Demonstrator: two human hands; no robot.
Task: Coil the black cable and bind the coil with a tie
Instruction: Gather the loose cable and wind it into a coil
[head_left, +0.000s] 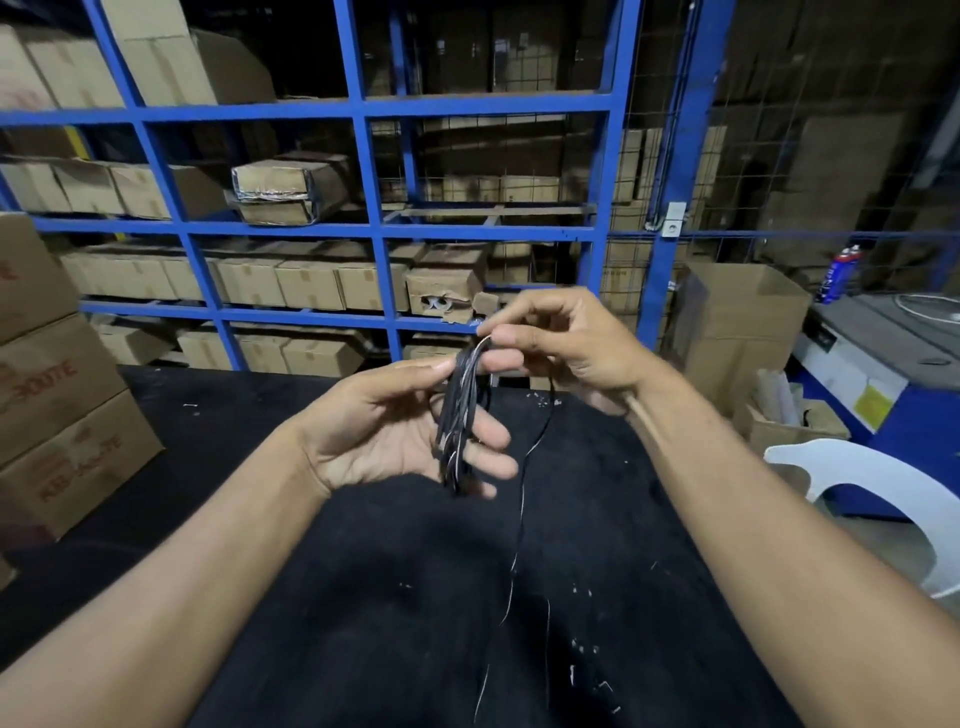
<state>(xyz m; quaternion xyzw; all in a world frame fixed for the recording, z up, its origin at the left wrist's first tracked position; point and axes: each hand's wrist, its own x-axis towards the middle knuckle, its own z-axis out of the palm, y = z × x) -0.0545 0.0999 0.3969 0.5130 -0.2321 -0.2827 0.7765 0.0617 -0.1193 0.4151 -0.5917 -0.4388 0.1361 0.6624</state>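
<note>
A thin black cable is folded into a long narrow coil (460, 410) that hangs upright above the black table (363, 597). My left hand (395, 431) holds the coil's upper part between thumb and fingers, palm turned up. My right hand (561, 345) pinches the coil's top loop with thumb and forefinger. A loose strand of cable (522, 499) drops from my right hand and trails down onto the table toward me. I see no tie.
A blue metal rack (363, 228) full of cardboard boxes stands behind the table. Stacked boxes (57, 395) sit at the left. An open box (737, 332), a white plastic chair (883, 483) and a spray can (836, 275) are at the right. Small white scraps dot the table.
</note>
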